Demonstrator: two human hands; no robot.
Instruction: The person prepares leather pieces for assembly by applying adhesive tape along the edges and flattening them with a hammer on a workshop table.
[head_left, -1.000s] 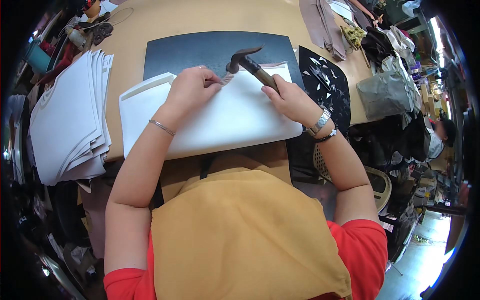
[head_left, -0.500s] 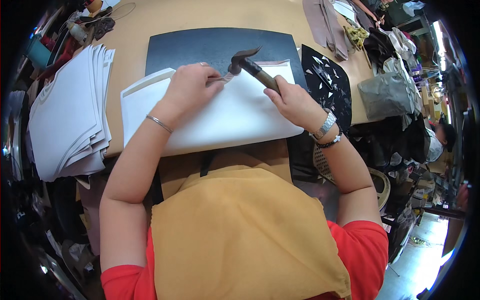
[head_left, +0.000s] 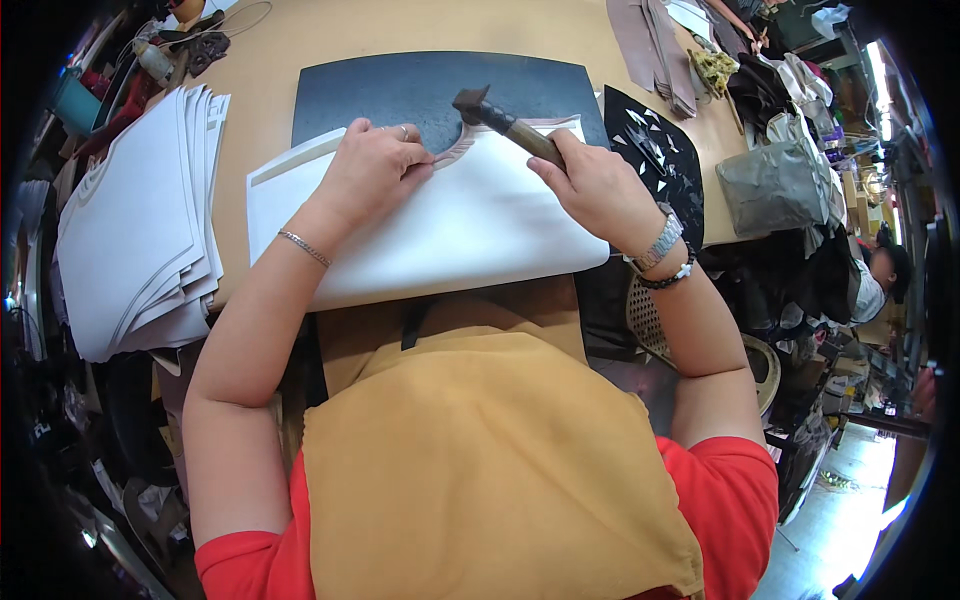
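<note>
White panel [head_left: 450, 235], one, spread across the near side of the table [head_left: 350, 25], with far edge lying over a dark board [head_left: 400, 85], probably for a firm backing under the blows of a tool. Along that edge, a mauve edge strip [head_left: 458, 150], curving inward at the middle with small pleats, running straight toward the right. Left hand [head_left: 378, 165], thumb and fingertips pinched together on the strip at the near end of the curve, apparently to keep the fold in place. Right hand [head_left: 605, 195], wrapped around the handle of a hammer [head_left: 500, 121], head toward the board and just beside the curve, well clear of the left fingertips; contact with the strip or slight hover, impossible to tell. Right of the board, within easy reach: a black pad [head_left: 690, 190], strewn with pale scraps and bearing a small dark tool [head_left: 645, 150], perhaps for keeping offcuts together. At far left, a stack of white panels [head_left: 130, 230], loosely fanned, set apart from the working area, presumably for leaving the board free.
</note>
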